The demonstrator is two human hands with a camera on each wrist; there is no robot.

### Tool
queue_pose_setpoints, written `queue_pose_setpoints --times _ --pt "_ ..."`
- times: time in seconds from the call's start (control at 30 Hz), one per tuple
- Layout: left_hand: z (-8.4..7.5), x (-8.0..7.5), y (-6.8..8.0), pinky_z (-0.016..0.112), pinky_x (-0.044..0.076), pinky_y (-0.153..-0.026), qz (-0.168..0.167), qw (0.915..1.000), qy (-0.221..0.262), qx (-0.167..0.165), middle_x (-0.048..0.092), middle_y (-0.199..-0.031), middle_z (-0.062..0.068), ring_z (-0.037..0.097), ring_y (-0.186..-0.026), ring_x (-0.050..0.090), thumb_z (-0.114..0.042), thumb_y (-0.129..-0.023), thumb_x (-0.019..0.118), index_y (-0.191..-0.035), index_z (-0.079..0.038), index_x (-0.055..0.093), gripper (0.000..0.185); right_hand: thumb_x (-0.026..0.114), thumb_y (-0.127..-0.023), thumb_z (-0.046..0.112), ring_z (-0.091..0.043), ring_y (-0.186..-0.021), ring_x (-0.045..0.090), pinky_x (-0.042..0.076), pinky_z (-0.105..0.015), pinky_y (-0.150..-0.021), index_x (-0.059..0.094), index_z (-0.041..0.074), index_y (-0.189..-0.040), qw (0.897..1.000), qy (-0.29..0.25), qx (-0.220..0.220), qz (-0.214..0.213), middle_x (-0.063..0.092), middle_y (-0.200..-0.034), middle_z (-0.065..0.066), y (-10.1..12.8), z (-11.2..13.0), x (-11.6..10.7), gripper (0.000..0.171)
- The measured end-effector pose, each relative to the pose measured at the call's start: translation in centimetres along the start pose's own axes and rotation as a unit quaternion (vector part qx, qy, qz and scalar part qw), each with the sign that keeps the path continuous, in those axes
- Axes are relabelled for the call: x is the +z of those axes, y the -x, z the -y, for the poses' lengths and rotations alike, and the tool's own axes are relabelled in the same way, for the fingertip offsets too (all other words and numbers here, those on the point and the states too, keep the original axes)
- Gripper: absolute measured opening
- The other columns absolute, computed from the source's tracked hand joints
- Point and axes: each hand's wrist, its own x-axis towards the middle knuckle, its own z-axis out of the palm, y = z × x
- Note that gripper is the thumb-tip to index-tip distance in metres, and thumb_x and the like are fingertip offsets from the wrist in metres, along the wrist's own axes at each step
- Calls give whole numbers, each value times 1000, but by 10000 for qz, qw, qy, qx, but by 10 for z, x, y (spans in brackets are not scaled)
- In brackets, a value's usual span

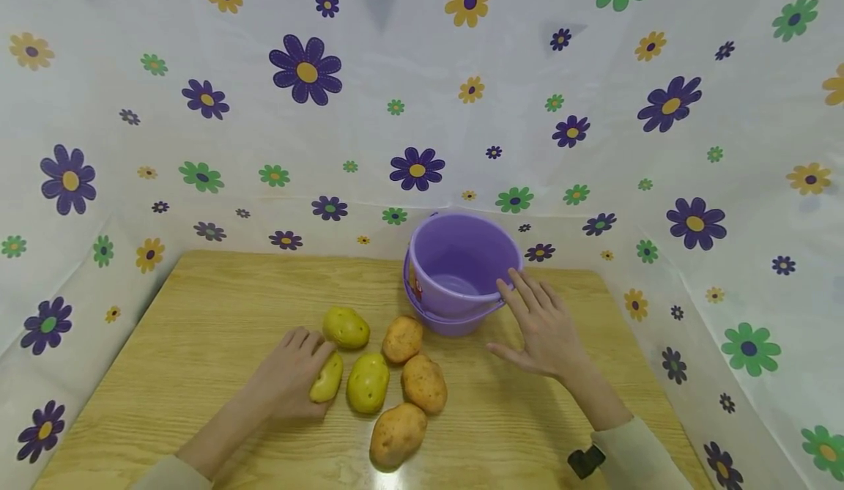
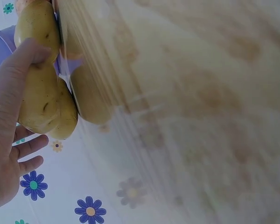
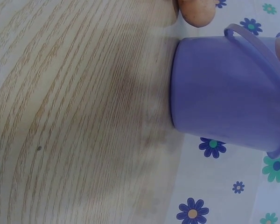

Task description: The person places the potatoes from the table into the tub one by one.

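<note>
Below, my left hand [image 1: 293,373] curls its fingers round a yellow potato [image 1: 327,378] on the table [image 1: 198,329]; my right hand [image 1: 543,329], fingers spread, touches the purple bucket [image 1: 458,270] rim.

The bucket [image 1: 461,270] is plain lilac-purple. In front of it the potatoes [image 1: 389,373] split by colour: yellow-green ones on the left, tan-orange ones on the right. The table [image 1: 198,343] under the bucket is pale wood grain, and the backdrop [image 1: 422,109] behind it is white with purple, green and yellow flowers.
</note>
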Motion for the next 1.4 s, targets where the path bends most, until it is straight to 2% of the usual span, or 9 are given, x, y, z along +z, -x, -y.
queue_pose_setpoints --times 0.13,0.37,0.5,0.73,0.97,1.23,1.4 --pt "1 -3 -3 54 51 -111 -39 10000 -65 37 62 -119 10 30 -109 57 -65 -67 81 -128 -11 60 84 23 -93 90 -44 -146 50 45 -64 -116 47 5 -157 10000 -11 25 84 50 -159 -24 0 1 -1 109" --pt "1 -5 -10 52 53 -108 -369 9991 -188 124 62 -116 11 29 -106 57 -64 -65 81 -126 -11 61 83 22 -93 90 -43 -148 48 44 -63 -117 45 6 -158 9998 0 67 166 49 -161 -23 0 0 -2 109" --pt "0 -8 -15 52 53 -108 -393 9990 -154 135 63 -117 11 28 -106 57 -64 -66 80 -127 -10 61 84 23 -93 90 -43 -148 48 45 -63 -117 45 6 -159 9999 -5 47 145 50 -159 -24 0 -1 0 109" --pt "-5 -13 -28 51 53 -109 -480 9986 -157 146 63 -119 11 29 -109 58 -65 -66 80 -130 -9 62 87 23 -93 90 -44 -146 51 46 -64 -114 47 6 -157 10000 -21 -20 25 52 -157 -25 0 -2 2 109" --pt "-12 -19 -42 51 52 -111 -637 9976 -140 237 63 -117 10 28 -107 57 -68 -63 81 -128 -11 61 89 22 -93 91 -44 -146 50 47 -63 -114 46 6 -158 9999 3 2 115 53 -157 -25 -1 -2 0 109" --pt "-22 -25 -58 51 52 -111 -832 9961 -14 278 63 -119 9 28 -111 58 -65 -66 79 -128 -11 63 84 24 -92 91 -43 -147 49 46 -63 -115 46 6 -158 9999 3 23 145 49 -161 -23 0 -1 -1 109" --pt "-27 -28 -67 50 53 -110 -781 9967 -25 237 64 -121 10 29 -113 61 -68 -68 77 -130 -12 63 85 23 -92 91 -44 -146 50 47 -63 -115 47 6 -157 10000 33 -9 88 51 -159 -24 0 -2 0 110"
